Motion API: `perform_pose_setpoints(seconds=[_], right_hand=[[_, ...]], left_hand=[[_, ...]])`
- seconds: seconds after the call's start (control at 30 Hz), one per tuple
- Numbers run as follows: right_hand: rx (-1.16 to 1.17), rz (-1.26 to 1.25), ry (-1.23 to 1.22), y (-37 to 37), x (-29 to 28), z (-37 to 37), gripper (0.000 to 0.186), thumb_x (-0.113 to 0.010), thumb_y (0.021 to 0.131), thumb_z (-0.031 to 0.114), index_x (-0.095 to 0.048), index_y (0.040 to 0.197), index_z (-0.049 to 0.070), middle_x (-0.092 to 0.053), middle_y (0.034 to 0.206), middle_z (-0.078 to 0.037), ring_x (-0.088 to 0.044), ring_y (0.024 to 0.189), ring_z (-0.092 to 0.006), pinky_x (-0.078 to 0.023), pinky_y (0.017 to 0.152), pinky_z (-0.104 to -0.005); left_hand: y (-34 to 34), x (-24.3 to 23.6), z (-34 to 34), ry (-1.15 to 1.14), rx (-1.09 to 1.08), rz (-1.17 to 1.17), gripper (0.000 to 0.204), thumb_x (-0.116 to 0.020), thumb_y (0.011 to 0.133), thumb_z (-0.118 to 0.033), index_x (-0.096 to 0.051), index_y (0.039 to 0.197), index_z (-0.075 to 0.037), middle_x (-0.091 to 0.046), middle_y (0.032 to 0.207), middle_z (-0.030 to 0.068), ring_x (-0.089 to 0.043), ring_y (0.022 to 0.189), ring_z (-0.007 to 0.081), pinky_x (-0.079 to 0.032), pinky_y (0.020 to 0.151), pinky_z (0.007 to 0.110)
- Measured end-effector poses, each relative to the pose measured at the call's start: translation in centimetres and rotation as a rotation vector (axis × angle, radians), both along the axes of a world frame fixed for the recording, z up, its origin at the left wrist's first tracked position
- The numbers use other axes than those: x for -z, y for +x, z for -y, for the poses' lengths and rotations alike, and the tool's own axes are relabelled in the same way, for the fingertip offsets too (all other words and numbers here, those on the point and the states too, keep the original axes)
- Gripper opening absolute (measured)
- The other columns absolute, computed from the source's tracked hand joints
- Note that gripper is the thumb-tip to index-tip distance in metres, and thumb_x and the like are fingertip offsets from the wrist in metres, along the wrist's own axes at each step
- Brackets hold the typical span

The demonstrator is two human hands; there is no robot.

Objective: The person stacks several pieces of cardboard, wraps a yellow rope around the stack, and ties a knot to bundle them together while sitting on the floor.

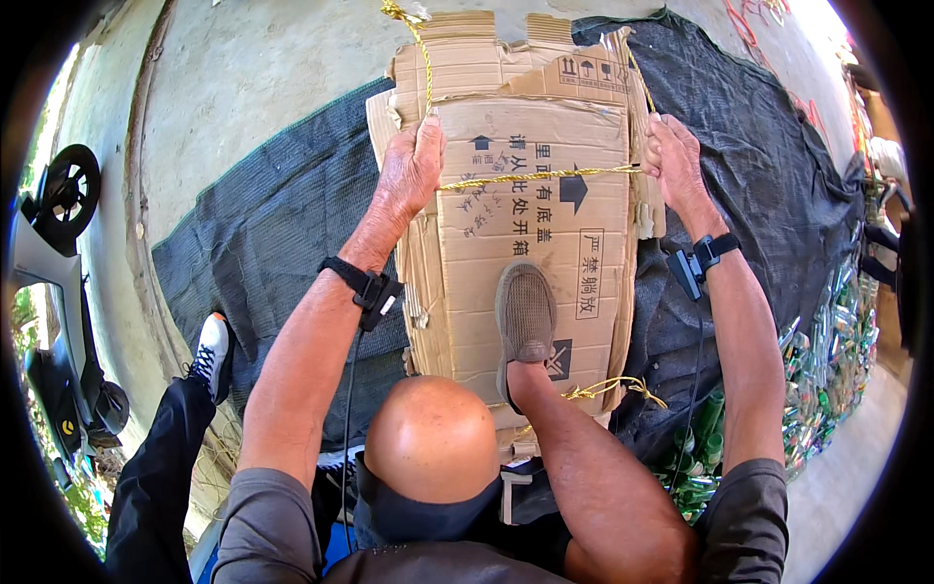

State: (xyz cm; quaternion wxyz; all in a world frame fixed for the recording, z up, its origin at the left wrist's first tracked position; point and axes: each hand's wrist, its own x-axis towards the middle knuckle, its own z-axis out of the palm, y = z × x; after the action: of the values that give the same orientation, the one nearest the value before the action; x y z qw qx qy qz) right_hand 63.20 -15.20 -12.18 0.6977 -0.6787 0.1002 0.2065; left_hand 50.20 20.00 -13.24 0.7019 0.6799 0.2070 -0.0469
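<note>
A stack of flattened brown cardboard (467, 292) lies in front of me, its edges torn and layered. Yellow twisted rope (545, 176) crosses it, running between my two hands. My left hand (413, 164) is closed around the rope at the left edge, and a length rises from it past the far end. At the right edge my right hand (673, 158) grips the rope in a fist, with another length leading up and away. My brown slip-on shoe (526, 302) presses on the cardboard's middle. Nearer me, a second yellow rope piece (613, 387) has loose ends at the right.
Black mesh sheeting (282, 204) spreads under the cardboard over a concrete floor (243, 68). Glass bottles (827, 350) are heaped at the right. Another person's leg and white sneaker (211, 355) are at the left, beside a scooter (63, 282). Red cord (744, 24) lies far right.
</note>
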Motion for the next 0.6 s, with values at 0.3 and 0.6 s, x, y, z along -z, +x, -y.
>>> perform_pose_setpoints(seconds=[0.3,0.6], right_hand=[[0.008,0.041,-0.09,0.9,2.4,0.9,0.029,-0.056,0.106,0.025,-0.051,0.079,0.014,-0.032,0.059,0.011,-0.028,0.046,-0.0023,-0.027,0.043,-0.0227],[0.063,0.07,-0.313,1.6,5.3,1.7,0.029,-0.058,0.103,0.024,-0.054,0.078,0.011,-0.039,0.062,0.008,-0.035,0.048,-0.0032,-0.036,0.041,-0.0246]], left_hand=[[-0.3,3.6,-1.8,0.032,-0.017,0.083,0.046,-0.048,0.109,-0.041,-0.049,0.075,-0.01,-0.042,0.059,-0.0062,-0.037,0.045,0.0042,-0.035,0.042,0.025],[0.9,7.2,-2.1,0.117,-0.216,-0.038,0.045,-0.046,0.107,-0.038,-0.052,0.073,-0.008,-0.044,0.056,-0.0026,-0.043,0.04,0.0091,-0.036,0.038,0.028]])
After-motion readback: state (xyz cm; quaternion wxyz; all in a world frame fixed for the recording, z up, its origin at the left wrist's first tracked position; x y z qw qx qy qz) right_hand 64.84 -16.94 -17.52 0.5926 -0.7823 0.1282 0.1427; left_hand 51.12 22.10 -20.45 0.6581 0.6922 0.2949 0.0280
